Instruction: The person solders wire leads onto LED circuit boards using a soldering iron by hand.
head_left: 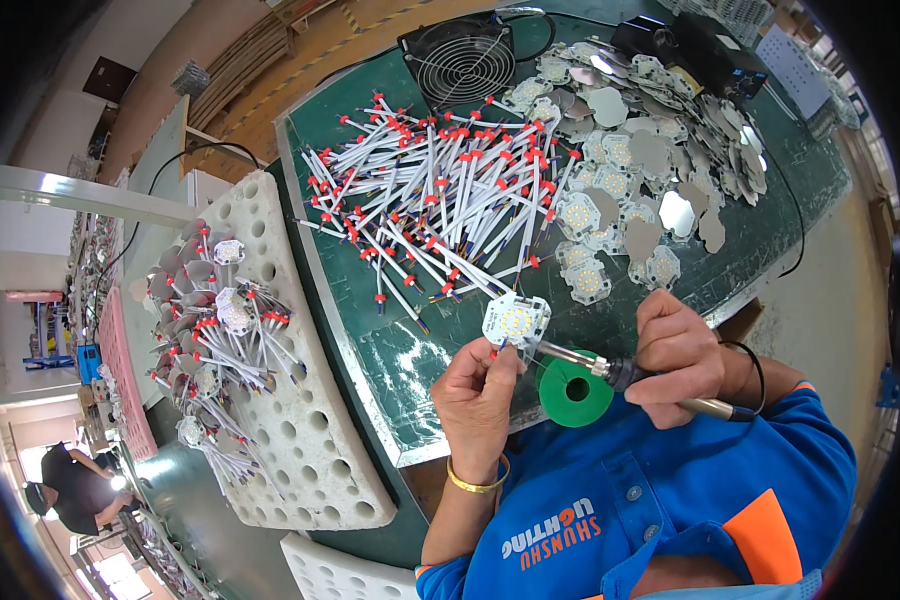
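My left hand [478, 395] is closed, thumb and finger pinched on a wire lead of which a red bit and a blue strand show. The fingertips are at the lower edge of a white LED board [515, 318] with yellow chips. My right hand [678, 355] grips a soldering iron [620, 374]. Its metal tip points left, close to the board's lower edge and my left fingertips. Between my hands, near the table edge, is a green solder spool [558, 404]. A thin strand shows between it and my left fingers; what exactly the pinch covers is hidden.
White cables [450, 200] with red collars lie heaped on the green table [410, 360]. Silvery LED boards [640, 160] are piled at the far right. A black fan [462, 62] stands behind. Wired boards [232, 310] rest on a white perforated panel [310, 430] at left.
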`<state>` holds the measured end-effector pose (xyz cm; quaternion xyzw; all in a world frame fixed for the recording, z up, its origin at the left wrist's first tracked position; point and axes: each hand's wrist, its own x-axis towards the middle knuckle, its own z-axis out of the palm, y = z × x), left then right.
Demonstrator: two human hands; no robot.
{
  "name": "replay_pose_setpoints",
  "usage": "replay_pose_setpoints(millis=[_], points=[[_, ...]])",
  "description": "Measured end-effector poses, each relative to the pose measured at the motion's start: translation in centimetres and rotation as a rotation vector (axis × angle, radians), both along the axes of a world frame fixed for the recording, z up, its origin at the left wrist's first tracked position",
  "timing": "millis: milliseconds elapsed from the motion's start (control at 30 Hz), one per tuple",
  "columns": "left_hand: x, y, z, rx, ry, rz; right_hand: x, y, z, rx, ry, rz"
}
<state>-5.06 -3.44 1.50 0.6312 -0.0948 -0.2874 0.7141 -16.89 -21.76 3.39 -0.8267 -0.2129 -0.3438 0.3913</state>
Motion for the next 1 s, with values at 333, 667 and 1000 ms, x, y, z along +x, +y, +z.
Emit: replay_pose_setpoints(millis=[333, 667, 1000], points=[[0.2, -0.5, 0.2, 0.094, -0.013, -0.137, 5.1, 0.0, 0.0, -0.028, 0.088, -0.324], [1.0, -0.4, 0.6, 0.197, -0.202, -0.135, 6.2, 0.8, -0.6, 0.03, 0.296, -0.182], [2.3, -0.4, 0.6, -0.057, 0.211, -0.225, 6.5, 1.9, -2.1, 0.178, 0.207, -0.284]])
